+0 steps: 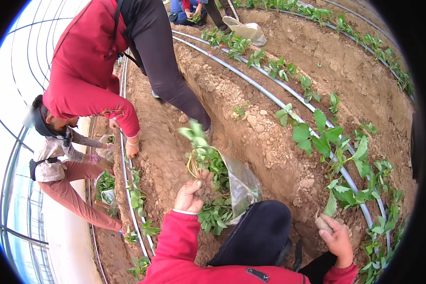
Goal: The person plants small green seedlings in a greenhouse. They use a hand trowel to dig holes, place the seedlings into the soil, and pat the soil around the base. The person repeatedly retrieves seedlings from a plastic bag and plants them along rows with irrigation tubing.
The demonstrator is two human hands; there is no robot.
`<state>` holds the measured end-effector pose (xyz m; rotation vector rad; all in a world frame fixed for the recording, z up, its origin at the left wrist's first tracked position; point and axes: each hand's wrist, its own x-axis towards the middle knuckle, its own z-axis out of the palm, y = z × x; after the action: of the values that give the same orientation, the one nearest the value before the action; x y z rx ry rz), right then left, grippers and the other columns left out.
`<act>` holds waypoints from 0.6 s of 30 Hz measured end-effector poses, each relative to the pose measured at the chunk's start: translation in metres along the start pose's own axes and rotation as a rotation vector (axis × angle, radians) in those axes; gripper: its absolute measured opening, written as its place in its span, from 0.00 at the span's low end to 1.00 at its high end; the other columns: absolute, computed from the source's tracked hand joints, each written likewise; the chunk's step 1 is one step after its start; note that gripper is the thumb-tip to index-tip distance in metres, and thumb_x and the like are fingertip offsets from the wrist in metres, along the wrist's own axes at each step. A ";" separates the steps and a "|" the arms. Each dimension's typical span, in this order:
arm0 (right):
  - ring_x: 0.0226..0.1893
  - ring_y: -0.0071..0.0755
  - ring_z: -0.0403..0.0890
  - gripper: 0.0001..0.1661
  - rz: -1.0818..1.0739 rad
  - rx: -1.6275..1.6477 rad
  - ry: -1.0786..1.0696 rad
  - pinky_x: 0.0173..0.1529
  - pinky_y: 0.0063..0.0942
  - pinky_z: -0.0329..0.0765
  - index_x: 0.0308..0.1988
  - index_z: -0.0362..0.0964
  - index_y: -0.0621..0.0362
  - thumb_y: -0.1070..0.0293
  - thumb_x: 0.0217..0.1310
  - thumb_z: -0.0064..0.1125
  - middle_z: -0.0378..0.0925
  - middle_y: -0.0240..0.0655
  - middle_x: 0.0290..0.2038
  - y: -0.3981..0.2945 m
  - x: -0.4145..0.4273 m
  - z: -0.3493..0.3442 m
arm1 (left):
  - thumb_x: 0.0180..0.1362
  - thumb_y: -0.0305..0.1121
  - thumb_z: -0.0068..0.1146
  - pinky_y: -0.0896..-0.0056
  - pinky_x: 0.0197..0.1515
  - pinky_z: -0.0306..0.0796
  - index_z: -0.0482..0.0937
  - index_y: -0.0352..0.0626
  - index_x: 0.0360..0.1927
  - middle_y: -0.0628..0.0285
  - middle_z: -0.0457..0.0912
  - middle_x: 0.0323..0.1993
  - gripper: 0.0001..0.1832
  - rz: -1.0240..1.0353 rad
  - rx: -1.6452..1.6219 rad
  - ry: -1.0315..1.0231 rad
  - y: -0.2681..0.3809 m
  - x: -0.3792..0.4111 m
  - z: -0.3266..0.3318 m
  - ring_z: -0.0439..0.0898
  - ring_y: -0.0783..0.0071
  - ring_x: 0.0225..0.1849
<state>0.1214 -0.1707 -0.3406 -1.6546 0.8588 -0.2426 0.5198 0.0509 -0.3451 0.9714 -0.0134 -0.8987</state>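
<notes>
My left hand [189,196], in a red sleeve, grips a strawberry seedling [198,156] by its soil-covered root end; its leaves point up and look blurred. Just right of it lies a clear plastic bag [239,184] full of more leafy seedlings [218,209], against my dark-trousered knee. At the lower right my right hand [335,236] is closed around a greyish-brown object [323,225], perhaps a stone or clod. Beyond that hand, a leafy strawberry plant [328,142] grows beside the grey drip pipes [344,174].
A person in red [88,71] bends over the left bed, one leg planted in the furrow ahead. Another person [71,170] crouches farther left near a bag of seedlings [105,184]. People and a plastic bag [248,32] are at the top. Planted rows curve along the right.
</notes>
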 end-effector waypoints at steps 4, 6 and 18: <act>0.44 0.37 0.80 0.26 -0.062 -0.050 -0.003 0.51 0.28 0.71 0.52 0.69 0.66 0.72 0.50 0.59 0.79 0.47 0.41 -0.005 -0.006 -0.003 | 0.58 0.35 0.55 0.41 0.54 0.67 0.69 0.45 0.55 0.56 0.76 0.48 0.21 -0.070 -0.101 -0.061 -0.024 0.002 0.012 0.73 0.56 0.54; 0.44 0.38 0.80 0.26 -0.106 -0.046 0.003 0.50 0.28 0.72 0.52 0.70 0.65 0.72 0.50 0.59 0.79 0.48 0.41 -0.002 -0.007 -0.003 | 0.59 0.37 0.55 0.35 0.55 0.65 0.70 0.52 0.54 0.55 0.76 0.47 0.19 -0.215 -0.263 -0.063 -0.027 0.012 0.014 0.71 0.48 0.55; 0.42 0.39 0.82 0.26 -0.130 -0.061 0.022 0.48 0.27 0.74 0.53 0.70 0.62 0.68 0.52 0.60 0.80 0.47 0.40 0.003 -0.009 -0.006 | 0.58 0.22 0.51 0.61 0.55 0.70 0.70 0.35 0.50 0.50 0.75 0.50 0.16 -0.105 0.020 -0.047 -0.037 0.041 0.037 0.75 0.58 0.51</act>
<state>0.1102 -0.1697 -0.3393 -1.7701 0.7825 -0.3279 0.5085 -0.0117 -0.3647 0.9766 -0.0108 -1.0197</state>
